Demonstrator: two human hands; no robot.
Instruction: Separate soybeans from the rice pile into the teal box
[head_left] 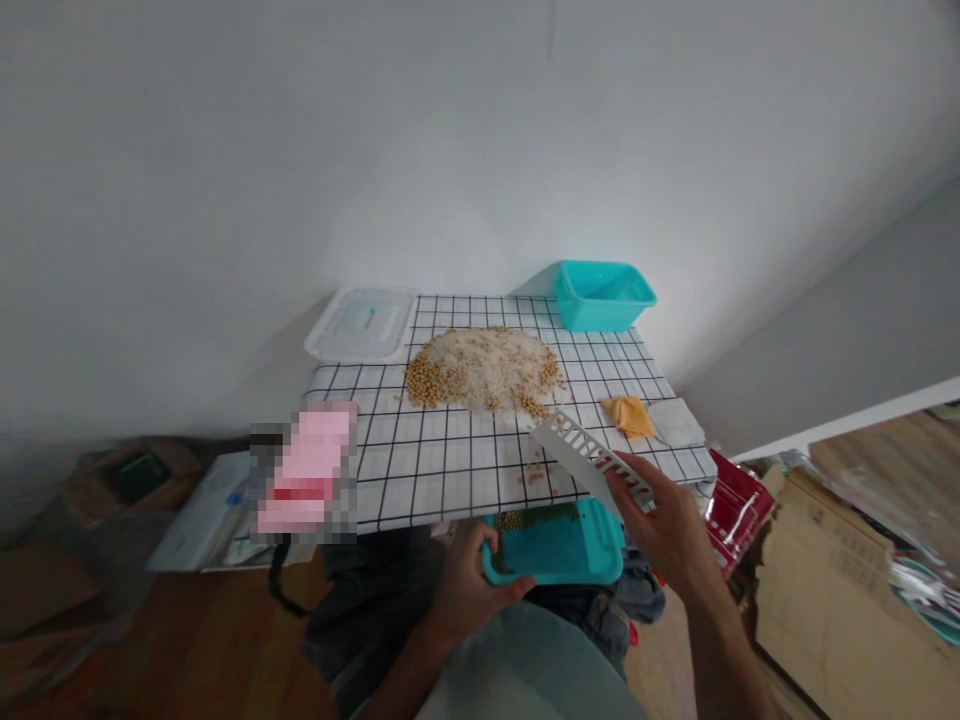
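Observation:
My left hand [469,580] is closed on the left end of a turquoise plastic container [559,560], just below the table's front edge. Small greenish grains and some tan beans lie in the container, mostly along its far and left sides. In my right hand [667,515] is a white slotted plastic strip [574,450], slanting over the table's front right part. A few loose tan beans [535,474] lie to the left of this strip. Beyond it, a mound of white rice-like grains mixed with tan beans [487,370] spreads over the middle of the table.
A checked cloth [435,465] covers the table. At the back stand a clear plastic lid [364,325] and another turquoise container [604,300]. An orange cloth [628,415] and a white tissue [675,422] lie on the right. A red packet [735,510] and cardboard [832,590] are beyond the right edge.

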